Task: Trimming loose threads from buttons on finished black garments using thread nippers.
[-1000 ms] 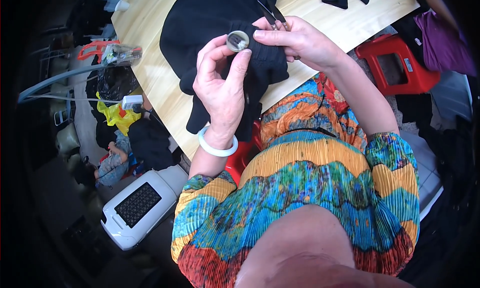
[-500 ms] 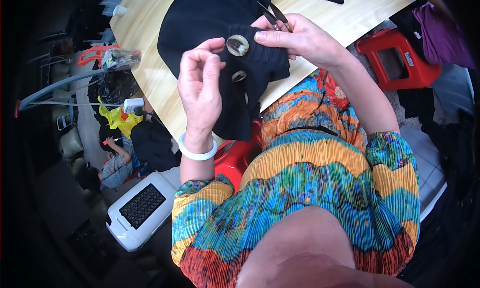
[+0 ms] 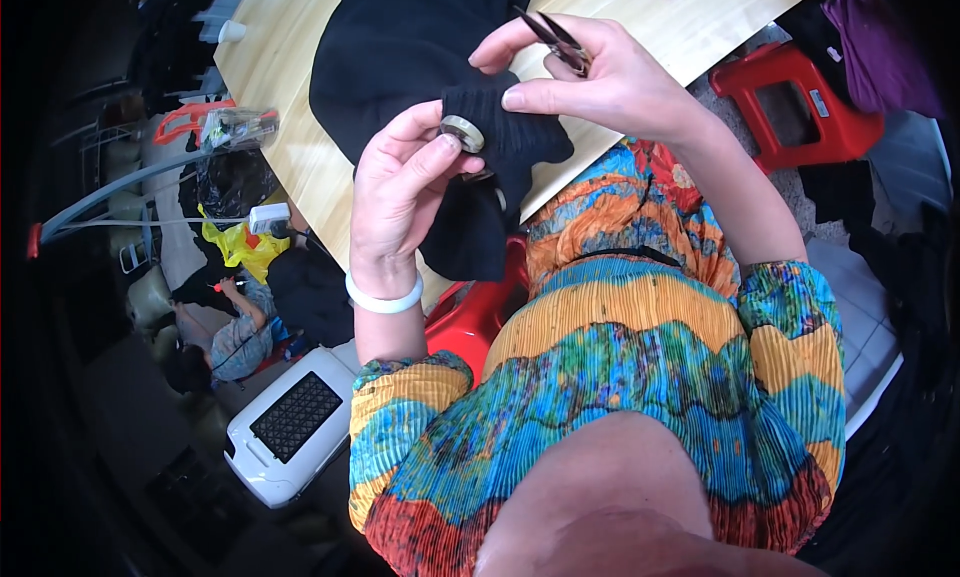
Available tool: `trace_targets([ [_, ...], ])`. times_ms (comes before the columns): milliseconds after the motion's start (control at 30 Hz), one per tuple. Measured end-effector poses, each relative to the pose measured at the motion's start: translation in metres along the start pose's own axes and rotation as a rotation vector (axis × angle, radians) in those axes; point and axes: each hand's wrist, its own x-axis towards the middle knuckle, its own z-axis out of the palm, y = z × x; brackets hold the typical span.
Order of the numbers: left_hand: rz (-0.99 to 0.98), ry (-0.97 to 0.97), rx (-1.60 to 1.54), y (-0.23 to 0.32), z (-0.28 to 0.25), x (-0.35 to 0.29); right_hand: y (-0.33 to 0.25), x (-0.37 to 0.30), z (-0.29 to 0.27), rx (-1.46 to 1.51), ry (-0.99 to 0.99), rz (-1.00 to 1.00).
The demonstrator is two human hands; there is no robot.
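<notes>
A black garment [image 3: 400,52] with a ribbed band [image 3: 525,129] drapes over the table's near edge. A large round button [image 3: 462,132], brownish with a pale rim, sits on the ribbed band. My left hand [image 3: 395,187], wearing a pale bangle, pinches the button and the band's edge between thumb and fingers. Just below it another button [image 3: 482,176] is partly covered by the fingers. Small dark thread snips [image 3: 557,45] are tucked in my right hand [image 3: 630,92], blades pointing up and left. Its thumb tip meets the ribbed band, while the index finger is lifted apart.
Light wooden table [image 3: 285,97] ahead, with a white cup [image 3: 232,32] at its left edge. Red stool [image 3: 845,147] and purple cloth [image 3: 885,57] at right. Another person [image 3: 240,332] at lower left, near a yellow bag [image 3: 240,247] and a white case with black mesh [image 3: 290,417].
My left hand has closed from apart onto the large button, tilting it and bringing it slightly down. My right index finger has lifted off the band; the snips stay in that hand.
</notes>
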Motion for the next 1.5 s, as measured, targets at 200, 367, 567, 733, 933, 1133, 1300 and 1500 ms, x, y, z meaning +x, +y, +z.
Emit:
trace_targets([
  [200,-0.039,-0.045,-0.106,0.000,0.001,0.008,0.013,0.004,0.004,-0.223,-0.092,-0.306],
  [367,-0.084,-0.036,-0.076,0.004,0.004,0.014,0.012,0.004,0.004,-0.267,-0.002,-0.322],
  [567,-0.118,-0.017,-0.495,0.003,0.014,0.022,0.015,0.014,-0.002,-0.064,0.267,-0.230],
  [733,-0.177,-0.057,-0.592,-0.009,0.003,0.033,0.008,0.004,-0.007,0.014,0.223,-0.011],
  [933,-0.194,0.069,0.043,-0.010,0.021,0.033,0.018,0.002,-0.008,-0.129,0.155,-0.039],
  [1133,0.102,0.171,0.491,-0.016,0.031,0.029,0.023,0.003,-0.012,-0.411,0.168,-0.250],
  [1300,0.017,0.119,0.518,-0.016,0.035,0.032,0.018,0.006,-0.014,-0.480,0.099,-0.246],
  [1500,-0.026,0.120,0.558,-0.020,0.036,0.039,0.020,0.007,-0.014,-0.371,0.093,-0.197],
])
